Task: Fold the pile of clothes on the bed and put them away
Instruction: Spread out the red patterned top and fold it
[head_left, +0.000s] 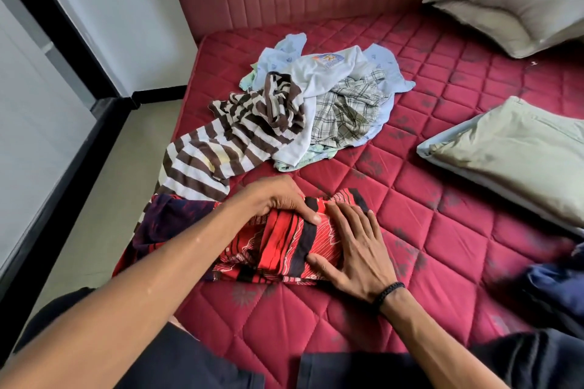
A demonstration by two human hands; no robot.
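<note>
Right hand flat, left hand gripping red-black patterned cloth, bunched, half-folded.

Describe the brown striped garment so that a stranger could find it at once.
On the red quilted mattress lies a pile of clothes. The brown striped garment spills from its left side toward the bed's edge. Only it has broad brown and white bands.
</note>
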